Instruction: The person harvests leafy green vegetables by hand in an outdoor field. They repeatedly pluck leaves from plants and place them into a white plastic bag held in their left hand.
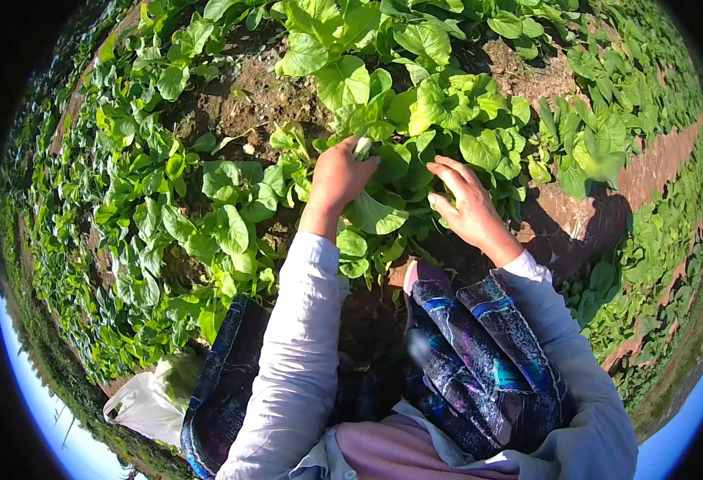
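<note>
My left hand [343,174] is closed around the pale stem base [362,148] of a leafy green plant, and a broad leaf [375,214] hangs out below the fist. To the right, my right hand [462,201] is held apart from it with the fingers spread and nothing in them. Its fingertips are close to the bright green leaves [441,108] of the leafy greens; whether they touch them I cannot tell. The roots and lower stems of these plants are mostly hidden under foliage.
Dense leafy greens [219,228] grow on the left, with more rows [657,252] on the right. Brown soil [267,90] shows between plants. A white plastic bag [147,408] with greens inside lies lower left. My bent knees and a pink shoe [424,273] are below my hands.
</note>
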Motion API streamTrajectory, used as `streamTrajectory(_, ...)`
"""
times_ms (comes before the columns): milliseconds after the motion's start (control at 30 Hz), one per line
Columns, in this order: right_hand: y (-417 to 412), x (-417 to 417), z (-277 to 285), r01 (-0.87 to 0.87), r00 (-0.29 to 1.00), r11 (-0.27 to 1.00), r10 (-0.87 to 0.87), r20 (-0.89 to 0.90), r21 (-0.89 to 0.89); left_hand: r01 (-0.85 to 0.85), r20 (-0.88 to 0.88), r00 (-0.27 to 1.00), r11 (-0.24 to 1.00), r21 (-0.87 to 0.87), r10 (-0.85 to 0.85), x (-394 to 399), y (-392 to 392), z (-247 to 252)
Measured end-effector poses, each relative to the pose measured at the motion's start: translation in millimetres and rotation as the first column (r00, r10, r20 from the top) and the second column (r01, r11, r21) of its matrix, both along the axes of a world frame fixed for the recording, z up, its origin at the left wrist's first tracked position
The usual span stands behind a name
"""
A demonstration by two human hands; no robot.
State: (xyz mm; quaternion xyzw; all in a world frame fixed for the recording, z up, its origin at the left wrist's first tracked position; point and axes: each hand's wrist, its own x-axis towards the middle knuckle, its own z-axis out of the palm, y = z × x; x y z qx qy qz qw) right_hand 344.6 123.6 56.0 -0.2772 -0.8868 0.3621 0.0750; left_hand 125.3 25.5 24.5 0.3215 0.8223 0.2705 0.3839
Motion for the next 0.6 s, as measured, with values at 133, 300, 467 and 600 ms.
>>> streamTrajectory(133,-25,10,-19,-0.328,0.912,0.944,0.311,0.268,0.021,-0.284,0.25,0.937,0.95,0.134,0.245,-30,-24,-18)
streamTrajectory(300,-68,19,-10,-0.392,0.749,0.905,0.419,0.513,-0.166,-0.459,0.292,0.864,0.879,0.127,0.409,-69,-44,-22)
streamTrajectory(467,-66,40,-27,-0.368,0.808,0.913,0.408,0.425,-0.177,-0.439,0.276,0.877,0.889,0.13,0.393,-71,-41,-23)
streamTrajectory(600,-55,56,-36,-0.283,0.893,0.934,0.34,0.295,-0.219,-0.359,0.115,0.93,0.931,0.073,0.35,-61,-30,-3)
